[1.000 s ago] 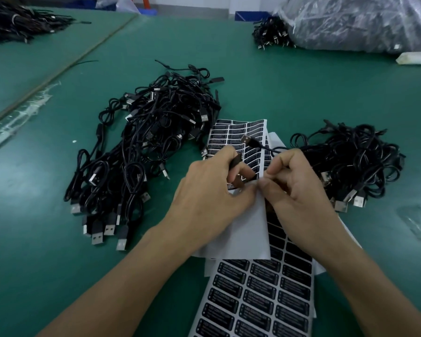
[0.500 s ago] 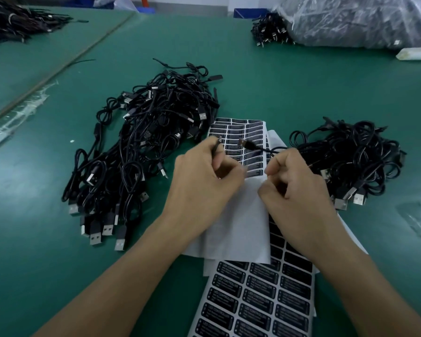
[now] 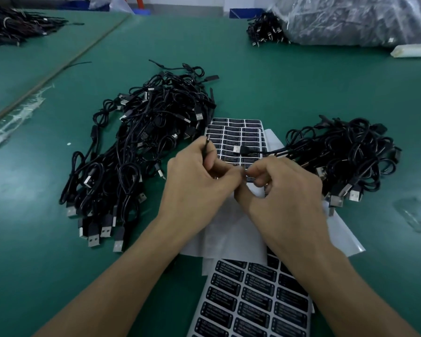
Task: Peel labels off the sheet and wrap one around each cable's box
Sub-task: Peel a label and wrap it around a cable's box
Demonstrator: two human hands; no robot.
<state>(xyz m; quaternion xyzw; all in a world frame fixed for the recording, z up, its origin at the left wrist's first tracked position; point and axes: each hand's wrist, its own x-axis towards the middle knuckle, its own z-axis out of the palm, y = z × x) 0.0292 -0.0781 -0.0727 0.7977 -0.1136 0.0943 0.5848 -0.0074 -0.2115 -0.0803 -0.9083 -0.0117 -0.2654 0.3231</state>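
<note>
Since half a second ago the hands have drawn together: the gap between them has closed and their fingertips meet at the centre. The left hand (image 3: pixel 197 183) is clenched round a thin black cable (image 3: pixel 207 148), whose metal tip sticks up out of the fist toward 12 o'clock. The right hand (image 3: pixel 287 193) has its fingers curled and pinches a small dark piece (image 3: pixel 245 175) against the left thumb; whether that is the box or a label I cannot tell. Both hands hover over the far sheet (image 3: pixel 238 132) of black labels, where a USB plug (image 3: pixel 240 150) lies with its lead running off to 3 o'clock. White backing paper (image 3: pixel 229 234) lies under the wrists, and a near sheet (image 3: pixel 253 300) lies at 6 o'clock. One pile (image 3: pixel 136 152) of cables lies at 9 o'clock and another pile (image 3: pixel 345 154) at 3 o'clock, on the green table (image 3: pixel 289 81). A clear bag (image 3: pixel 362 18) sits at 1 o'clock.
</note>
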